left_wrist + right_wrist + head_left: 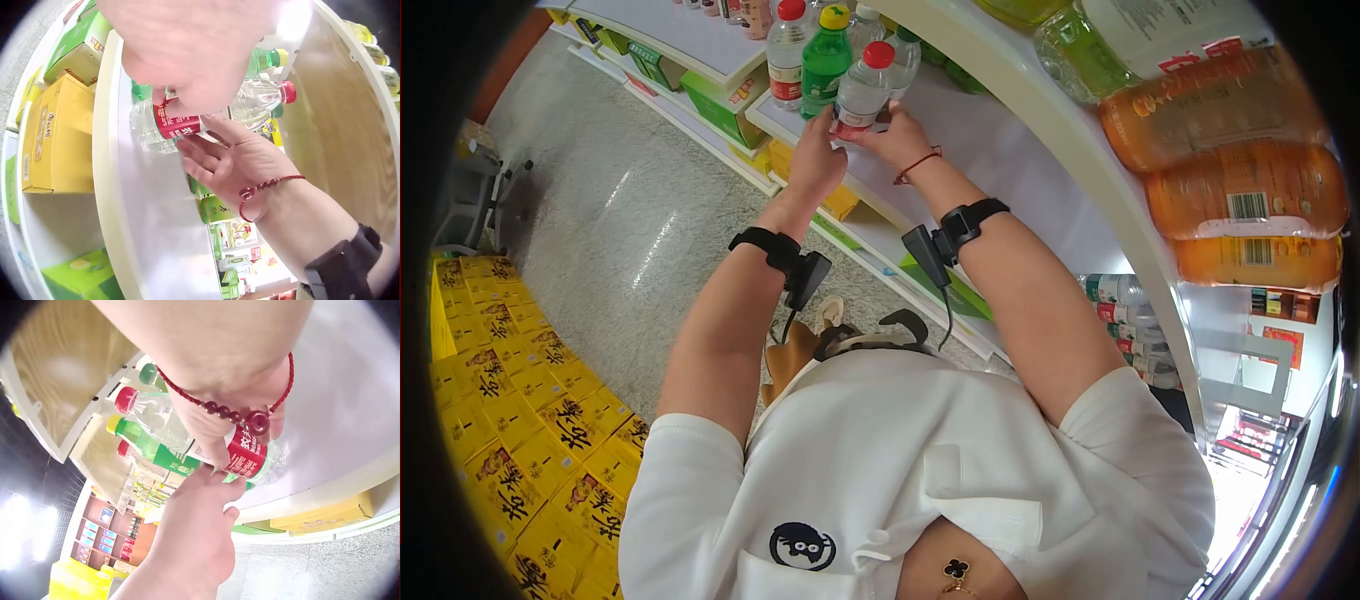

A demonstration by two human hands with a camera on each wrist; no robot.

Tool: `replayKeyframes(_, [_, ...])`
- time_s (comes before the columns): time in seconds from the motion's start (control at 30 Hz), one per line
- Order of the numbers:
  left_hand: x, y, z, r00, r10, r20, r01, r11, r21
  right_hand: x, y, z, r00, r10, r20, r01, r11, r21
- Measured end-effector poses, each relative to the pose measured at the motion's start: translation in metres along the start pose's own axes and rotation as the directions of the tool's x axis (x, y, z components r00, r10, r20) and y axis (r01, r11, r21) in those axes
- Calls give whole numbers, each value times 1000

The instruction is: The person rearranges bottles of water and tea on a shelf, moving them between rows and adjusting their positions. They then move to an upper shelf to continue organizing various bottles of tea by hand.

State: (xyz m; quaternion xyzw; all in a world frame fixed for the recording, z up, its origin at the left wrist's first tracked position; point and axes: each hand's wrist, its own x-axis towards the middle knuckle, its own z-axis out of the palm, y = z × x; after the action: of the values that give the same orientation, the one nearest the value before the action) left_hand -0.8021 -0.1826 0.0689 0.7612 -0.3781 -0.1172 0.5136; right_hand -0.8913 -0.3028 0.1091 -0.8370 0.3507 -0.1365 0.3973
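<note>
A clear water bottle [864,92] with a red cap and red label stands upright at the front of a white shelf. My left hand [818,157] grips it from the left, fingers at the label. From the other side my right hand [903,143], with a red beaded bracelet, holds the lower part. The left wrist view shows the bottle's red label [178,123] between both hands. Right behind and left of it stand a green bottle [828,60] with a yellow cap and another red-capped water bottle [787,62].
Orange drink bottles [1240,190] lie on a curved shelf at the upper right. Below the white shelf [1020,160] are green and yellow cartons [65,134]. Stacked yellow boxes [530,430] stand on the floor at the left, near a wheeled chair base [490,190].
</note>
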Motion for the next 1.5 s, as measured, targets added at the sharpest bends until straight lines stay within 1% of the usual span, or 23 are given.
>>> replayKeyframes(0.07, [0, -2, 4, 999, 23, -39, -22, 999, 28, 0, 7, 3, 1000, 17, -13, -17, 1000, 25])
replayKeyframes(0.17, [-10, 18, -2, 998, -37, 48, 39, 997, -60, -10, 7, -2, 998, -32, -51, 37, 994, 107])
replayKeyframes(0.23, [-20, 27, 4, 992, -32, 120, 42, 996, -81, -18, 16, -7, 997, -3, -78, 25, 960, 279])
replayKeyframes(0.33, [-34, 32, 26, 987, 65, 148, -53, 995, -89, -35, 36, -31, 980, 105, -166, -82, 986, 145])
replayKeyframes(0.43, [-38, 40, 48, 965, 104, 239, -78, 990, -113, -61, 57, -62, 983, 125, -133, -111, 988, 107])
replayKeyframes(0.47, [-37, 46, 54, 951, 125, 283, -91, 987, -131, -71, 65, -72, 981, 132, -140, -118, 988, 102])
replayKeyframes(0.5, [-38, 54, 59, 948, 130, 291, -93, 986, -138, -82, 74, -81, 993, 101, -57, -86, 969, 233])
replayKeyframes(0.53, [-39, 63, 63, 921, 81, 381, -24, 988, -153, -94, 83, -90, 998, 60, 21, -64, 930, 362])
replayKeyframes(0.57, [-40, 69, 70, 883, 36, 468, 44, 986, -159, -105, 91, -99, 998, 68, 13, -69, 931, 360])
replayKeyframes(0.6, [-42, 73, 78, 878, 43, 477, 41, 986, -164, -117, 96, -109, 998, 45, 36, -54, 945, 324])
replayKeyframes(0.67, [-49, 81, 97, 783, 232, 577, -38, 944, -328, -137, 105, -124, 999, 36, 40, -47, 956, 289])
replayKeyframes(0.7, [-55, 89, 106, 770, 245, 589, -44, 941, -335, -146, 109, -132, 997, 68, 44, -78, 955, 287])
replayKeyframes(0.77, [-70, 107, 126, 753, 211, 623, -134, 976, -170, -164, 120, -145, 993, 113, 27, -116, 951, 286])
replayKeyframes(0.87, [-87, 127, 158, 727, 227, 648, -141, 973, -182, -197, 136, -168, 992, 128, -12, -118, 944, 307])
replayKeyframes(0.93, [-99, 138, 182, 733, 206, 648, -151, 978, -141, -226, 134, -187, 962, 251, -113, -248, 968, 37])
replayKeyframes(1.07, [-117, 161, 224, 785, 144, 603, -129, 989, -68, -295, 198, -209, 960, 238, -149, -244, 970, -20])
replayKeyframes(1.13, [-126, 167, 248, 806, 143, 575, -119, 990, -81, -323, 213, -221, 928, 357, -107, -361, 932, -20])
replayKeyframes(1.17, [-130, 168, 260, 826, 141, 545, -108, 990, -93, -339, 226, -225, 928, 357, -103, -361, 932, -20])
replayKeyframes(1.27, [-137, 178, 295, 791, 69, 608, -68, 997, -25, -376, 263, -231, 930, 341, -136, -356, 929, -105])
replayKeyframes(1.3, [-138, 175, 312, 796, 60, 602, -64, 998, -15, -384, 269, -234, 909, 396, -127, -409, 907, -97])
replayKeyframes(1.37, [-143, 167, 345, 783, 155, 602, -161, 986, -44, -394, 283, -242, 893, 438, -107, -448, 890, -91])
replayKeyframes(1.43, [-150, 177, 355, 795, 183, 578, -186, 981, -55, -403, 297, -247, 859, 508, -66, -512, 849, -132])
replayKeyframes(1.5, [-156, 184, 362, 804, 210, 556, -209, 976, -66, -412, 304, -250, 879, 475, -48, -478, 876, -73])
